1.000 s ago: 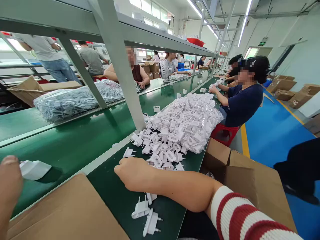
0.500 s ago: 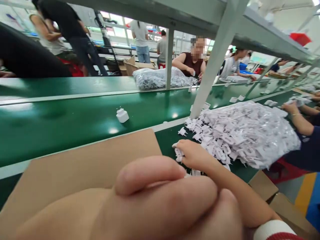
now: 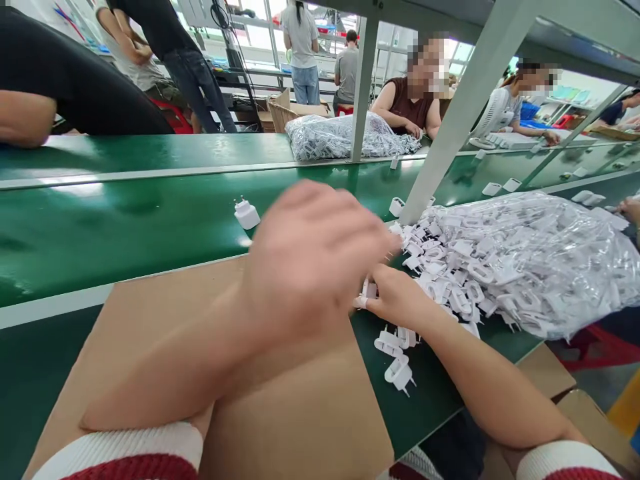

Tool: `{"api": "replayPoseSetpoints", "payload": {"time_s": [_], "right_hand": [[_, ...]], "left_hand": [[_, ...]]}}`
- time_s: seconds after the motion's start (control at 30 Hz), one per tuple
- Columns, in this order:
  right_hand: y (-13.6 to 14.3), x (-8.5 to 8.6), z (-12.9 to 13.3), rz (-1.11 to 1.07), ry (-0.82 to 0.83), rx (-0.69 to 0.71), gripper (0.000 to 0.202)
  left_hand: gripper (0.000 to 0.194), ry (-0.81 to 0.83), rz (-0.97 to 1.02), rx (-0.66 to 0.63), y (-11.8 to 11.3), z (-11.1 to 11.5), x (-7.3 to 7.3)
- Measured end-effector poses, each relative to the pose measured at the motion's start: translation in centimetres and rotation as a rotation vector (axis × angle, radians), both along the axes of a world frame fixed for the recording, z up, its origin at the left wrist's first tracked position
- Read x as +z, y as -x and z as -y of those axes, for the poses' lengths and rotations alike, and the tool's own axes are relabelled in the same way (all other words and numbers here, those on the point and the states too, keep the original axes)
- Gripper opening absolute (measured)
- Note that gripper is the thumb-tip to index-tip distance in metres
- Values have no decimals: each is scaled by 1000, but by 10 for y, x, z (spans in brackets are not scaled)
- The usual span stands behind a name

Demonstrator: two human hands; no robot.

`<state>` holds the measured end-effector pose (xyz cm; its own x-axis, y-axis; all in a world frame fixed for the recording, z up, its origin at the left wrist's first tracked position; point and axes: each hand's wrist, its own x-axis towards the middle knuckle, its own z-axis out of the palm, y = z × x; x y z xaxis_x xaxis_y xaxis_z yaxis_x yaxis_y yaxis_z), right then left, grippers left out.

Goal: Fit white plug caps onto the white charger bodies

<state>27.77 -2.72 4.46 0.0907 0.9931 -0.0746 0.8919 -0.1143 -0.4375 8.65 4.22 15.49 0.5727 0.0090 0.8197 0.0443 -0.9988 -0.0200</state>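
My right hand [image 3: 400, 300] is closed on a white two-pin charger casing [image 3: 369, 291], held low over the green bench beside the cardboard sheet. Smeared by motion, my left hand [image 3: 320, 260] is raised above the cardboard [image 3: 300, 413]. Its fingers point right, toward my right hand, and their tips are hidden. Several loose white casings [image 3: 399, 372] lie below my right hand. A large heap of the same casings [image 3: 463, 280] spills from a clear plastic bag [image 3: 565, 260] to its right.
A single white charger [image 3: 247, 213] rests on the green conveyor belt [image 3: 100, 233] ahead. A slanting metal post [image 3: 460, 120] rises beside the heap. Beyond the belt lies another filled bag [image 3: 325, 137], near a seated person [image 3: 413, 100]. Open cartons [image 3: 595, 427] stand at lower right.
My left hand has moved forward and away from the camera, uncovering the cardboard and the loose casings below. My right hand stays by the heap with a casing. The view has shifted slightly.
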Motion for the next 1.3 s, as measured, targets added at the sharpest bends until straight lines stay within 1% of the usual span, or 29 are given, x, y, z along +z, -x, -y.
{"api": "replayPoseSetpoints", "payload": {"time_s": [0.03,0.1,0.13,0.2,0.23,0.3,0.37,0.43,0.5,0.6,0.7,0.77,0.83,0.9,0.93,0.97,1.03,1.1,1.13,1.17,1.2,1.27,1.3], "right_hand": [[1,1,0,-25,11,-17,49],[2,1,0,-57,20,-35,35],[2,2,-1,-56,21,-38,28],[2,2,-1,-18,21,-4,17],[3,2,-1,3,27,22,14],[3,2,-3,15,39,69,15],[1,2,-5,2,24,66,26],[-1,1,-7,-10,2,60,37],[-3,1,-8,-25,-24,84,42],[-4,2,-7,-53,-80,141,45],[-4,3,-6,-58,-104,147,42],[-6,4,-6,-60,-100,130,37],[-9,5,-6,-66,-106,107,36],[-14,4,-9,-101,-170,63,40],[-17,3,-11,-163,-229,30,41],[-19,3,-13,-267,-294,-6,40],[-23,3,-17,-603,-390,-78,38],[-24,5,-20,-981,-384,-121,42],[-24,6,-20,-1131,-360,-137,46],[-23,8,-20,-1244,-335,-151,51],[-23,10,-19,-1316,-314,-166,54],[-22,14,-16,-1367,-279,-200,56],[-22,15,-15,-1369,-261,-209,55]], "left_hand": [[36,-38,66,52,-5,-24,-1],[36,5,95,173,-11,-64,-8],[34,49,80,239,-14,-78,-13],[29,139,12,333,-20,-97,-25],[27,174,-32,360,-24,-102,-32],[29,222,-121,396,-32,-109,-47],[32,250,-214,421,-41,-116,-63],[32,298,-307,418,-49,-125,-82],[31,426,-382,414,-56,-133,-101],[38,643,-437,461,-63,-142,-130],[46,738,-476,500,-69,-149,-151],[51,782,-486,527,-75,-154,-157],[57,821,-466,566,-87,-162,-158],[62,859,-433,599,-104,-170,-156],[64,877,-416,607,-115,-174,-155],[65,897,-403,609,-126,-176,-155],[71,932,-380,607,-149,-179,-155],[81,962,-357,611,-171,-179,-158],[81,977,-348,613,-180,-179,-159],[77,989,-340,614,-188,-178,-160],[67,999,-339,610,-194,-177,-161],[45,1003,-343,586,-200,-174,-160],[37,998,-346,566,-199,-172,-159]]}}
